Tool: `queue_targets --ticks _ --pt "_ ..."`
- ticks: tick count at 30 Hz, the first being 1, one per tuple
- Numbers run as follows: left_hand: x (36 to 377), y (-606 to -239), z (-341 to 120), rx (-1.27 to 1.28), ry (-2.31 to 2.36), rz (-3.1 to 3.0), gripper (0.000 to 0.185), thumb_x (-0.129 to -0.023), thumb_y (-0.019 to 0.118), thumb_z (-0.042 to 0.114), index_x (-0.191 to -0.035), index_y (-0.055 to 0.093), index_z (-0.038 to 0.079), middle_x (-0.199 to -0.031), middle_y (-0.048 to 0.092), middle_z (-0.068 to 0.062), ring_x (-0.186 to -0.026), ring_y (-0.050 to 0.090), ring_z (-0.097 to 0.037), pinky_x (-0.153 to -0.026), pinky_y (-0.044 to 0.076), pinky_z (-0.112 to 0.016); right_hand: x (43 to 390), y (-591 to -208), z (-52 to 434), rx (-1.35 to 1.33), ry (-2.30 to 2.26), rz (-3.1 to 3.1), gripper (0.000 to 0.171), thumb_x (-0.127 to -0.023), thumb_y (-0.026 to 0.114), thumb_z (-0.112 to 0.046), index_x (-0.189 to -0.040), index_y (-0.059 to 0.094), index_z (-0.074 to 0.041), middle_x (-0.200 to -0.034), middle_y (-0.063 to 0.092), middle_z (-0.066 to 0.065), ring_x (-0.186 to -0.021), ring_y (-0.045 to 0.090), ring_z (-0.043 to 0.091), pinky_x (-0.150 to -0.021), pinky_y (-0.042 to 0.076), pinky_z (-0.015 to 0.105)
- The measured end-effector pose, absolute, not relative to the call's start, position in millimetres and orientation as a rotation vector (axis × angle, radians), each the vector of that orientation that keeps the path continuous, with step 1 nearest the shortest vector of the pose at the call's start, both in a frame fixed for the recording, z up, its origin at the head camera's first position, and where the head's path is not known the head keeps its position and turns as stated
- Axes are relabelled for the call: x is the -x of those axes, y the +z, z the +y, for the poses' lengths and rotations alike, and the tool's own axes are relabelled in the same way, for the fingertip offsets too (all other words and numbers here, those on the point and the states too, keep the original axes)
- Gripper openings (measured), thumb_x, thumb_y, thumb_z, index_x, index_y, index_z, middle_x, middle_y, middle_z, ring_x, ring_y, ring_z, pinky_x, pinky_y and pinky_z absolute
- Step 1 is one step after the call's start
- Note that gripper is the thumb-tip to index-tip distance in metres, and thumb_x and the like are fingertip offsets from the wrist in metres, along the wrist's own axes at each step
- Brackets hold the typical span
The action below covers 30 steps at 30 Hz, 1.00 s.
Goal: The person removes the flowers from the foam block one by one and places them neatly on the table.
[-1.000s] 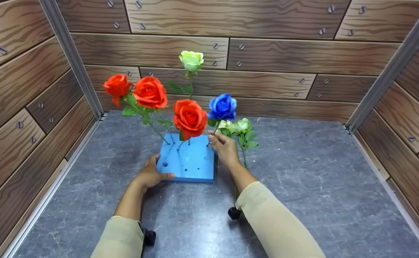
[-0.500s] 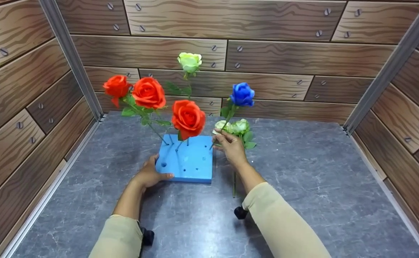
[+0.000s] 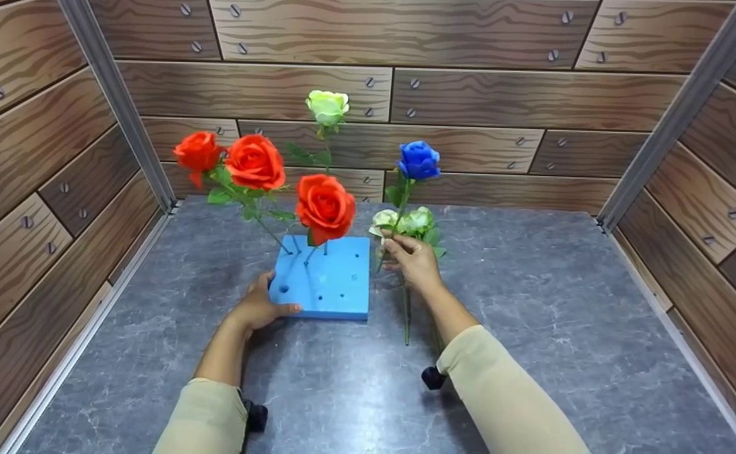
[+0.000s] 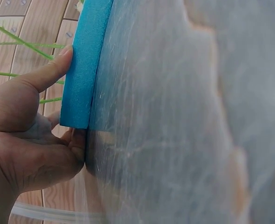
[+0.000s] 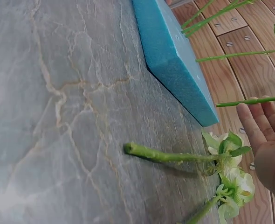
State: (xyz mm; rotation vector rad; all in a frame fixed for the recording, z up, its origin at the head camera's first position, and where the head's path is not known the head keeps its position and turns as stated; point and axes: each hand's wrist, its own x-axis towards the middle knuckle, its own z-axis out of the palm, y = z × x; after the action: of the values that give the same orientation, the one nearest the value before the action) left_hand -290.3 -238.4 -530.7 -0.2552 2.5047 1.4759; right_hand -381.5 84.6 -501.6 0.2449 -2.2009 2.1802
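My left hand (image 3: 258,309) grips the front left corner of a blue foam block (image 3: 333,277), thumb over the top and the other fingers at the side. The fingertips of my right hand (image 3: 417,261) pinch the thin green stem of a blue rose (image 3: 418,160). It is held upright, its lower end just right of the block's right edge. In the right wrist view the stem (image 5: 249,101) shows above the block's top face. Three red roses (image 3: 326,208) and one pale green rose (image 3: 327,107) stand in the block's holes, which also include several unfilled ones toward the front and right.
Pale green-white roses (image 3: 416,221) lie on the grey marbled table (image 3: 544,328) behind and under my right hand, their stems (image 5: 175,156) pointing toward me. Wood-patterned walls (image 3: 469,94) with grey metal corner posts (image 3: 664,113) enclose the table on three sides.
The blue rose's stem has come away from the hole at the block's back right, and my right hand has carried the rose rightward off the block. My left hand keeps its grip.
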Motion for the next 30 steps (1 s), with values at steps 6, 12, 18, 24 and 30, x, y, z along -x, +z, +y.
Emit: queue_targets --ticks 6,12,18,24,30 --pt "290.7 -531.7 -238.4 0.241 1.487 2.503 0.116 -0.09 0.09 0.033 -0.173 0.015 0.003 -0.176 0.013 -0.032 -0.164 0.018 -0.052 -0.133 0.026 -0.065 373.9 -500.2 95.0 -0.29 2.141 -2.254 0.034 -0.105 0.072 -0.011 -0.136 0.073 0.003 -0.118 0.081 0.017 -0.095 0.079 0.017 -0.083 0.068 0.043" --pt "292.5 -533.8 -239.2 0.223 1.481 2.515 0.116 -0.091 0.089 0.033 -0.173 0.013 0.003 -0.176 0.014 -0.031 -0.165 0.016 -0.051 -0.133 0.025 -0.064 365.7 -497.3 109.0 -0.354 2.178 -2.287 0.039 -0.107 0.071 -0.015 -0.141 0.069 0.004 -0.099 0.081 0.0 -0.087 0.078 0.013 -0.077 0.068 0.036" --pt "290.9 -533.1 -240.0 0.218 1.493 2.511 0.117 -0.09 0.09 0.033 -0.173 0.013 0.002 -0.175 0.015 -0.032 -0.164 0.017 -0.051 -0.133 0.025 -0.065 362.3 -494.8 122.9 -0.333 2.183 -2.324 0.04 -0.107 0.069 -0.011 -0.141 0.066 0.009 -0.093 0.079 0.001 -0.083 0.079 0.015 -0.076 0.068 0.038" --pt "290.6 -530.7 -240.0 0.22 1.495 2.514 0.117 -0.09 0.09 0.033 -0.173 0.014 0.002 -0.176 0.014 -0.032 -0.164 0.017 -0.052 -0.133 0.024 -0.065 360.8 -490.3 140.7 -0.336 2.132 -2.377 0.041 -0.107 0.07 -0.013 -0.141 0.067 0.008 -0.104 0.08 0.019 -0.089 0.082 0.025 -0.083 0.068 0.047" --pt "290.1 -532.6 -239.1 0.226 1.477 2.515 0.116 -0.09 0.091 0.034 -0.173 0.016 0.004 -0.175 0.015 -0.032 -0.164 0.018 -0.052 -0.132 0.025 -0.065 353.7 -489.3 155.6 -0.342 2.052 -2.469 0.043 -0.107 0.071 -0.018 -0.143 0.067 0.005 -0.118 0.078 0.024 -0.092 0.082 0.024 -0.081 0.068 0.041"
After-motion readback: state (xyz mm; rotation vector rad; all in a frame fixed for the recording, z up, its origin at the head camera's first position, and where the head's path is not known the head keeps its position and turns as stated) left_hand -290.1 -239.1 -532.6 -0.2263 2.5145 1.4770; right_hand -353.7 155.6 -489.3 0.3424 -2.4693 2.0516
